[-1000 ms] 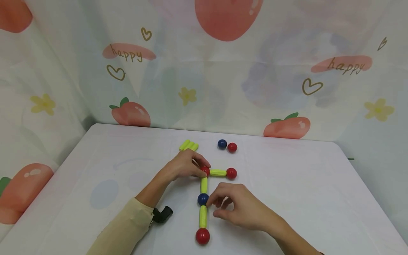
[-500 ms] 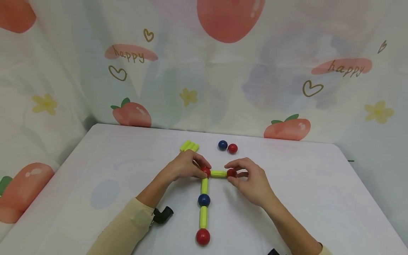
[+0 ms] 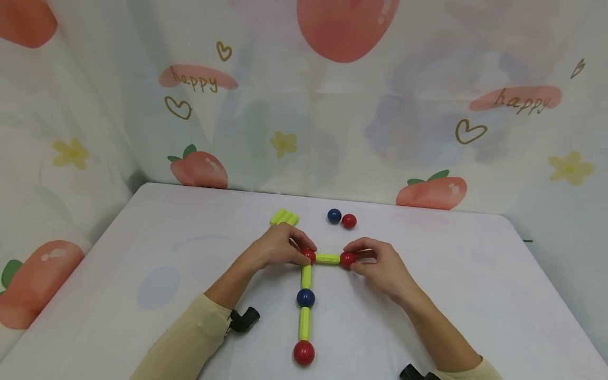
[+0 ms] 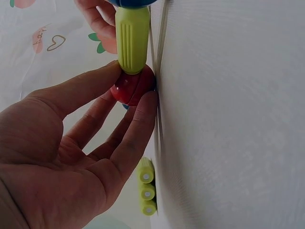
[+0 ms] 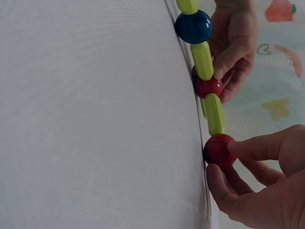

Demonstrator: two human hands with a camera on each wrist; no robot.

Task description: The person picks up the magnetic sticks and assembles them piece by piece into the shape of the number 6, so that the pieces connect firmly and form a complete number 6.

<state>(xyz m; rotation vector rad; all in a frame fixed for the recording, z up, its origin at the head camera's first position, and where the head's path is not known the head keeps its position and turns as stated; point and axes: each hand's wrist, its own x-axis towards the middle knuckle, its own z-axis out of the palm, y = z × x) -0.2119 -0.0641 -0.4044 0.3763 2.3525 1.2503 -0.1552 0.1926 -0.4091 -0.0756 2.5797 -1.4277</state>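
In the head view, the word "happy" is written twice on the cloth backdrop (image 3: 323,116): once on a pink smear (image 3: 198,78) beyond and to the left of the left hand (image 3: 280,247), and again on a second pink smear (image 3: 515,98) beyond and to the right of the right hand (image 3: 383,266). The left hand's thumb and fingers close around a corner red ball (image 3: 309,256); the right hand pinches an end red ball (image 3: 347,259) between thumb and fingers. A crosswise rod (image 3: 328,259), yellow-green, spans the gap between the hands. From the left hand's ball, another rod (image 3: 306,277), a blue ball (image 3: 305,298), a further rod (image 3: 304,323) and a near red ball (image 3: 304,353) run toward the person along the counter (image 3: 475,295). Just beyond the left hand lie loose rods (image 3: 285,217); beyond the gap between the hands sit a loose blue ball (image 3: 334,216) and a loose red ball (image 3: 349,221).

In the left wrist view, thumb and fingertips grip the corner red ball, with a rod joined to it. Three loose rods show pale round ends. Lettering on the cloth is only partly legible.

In the right wrist view, thumb and fingers hold the end red ball; the left hand is at the rod's other end. The cloth's lettering is too small to read.
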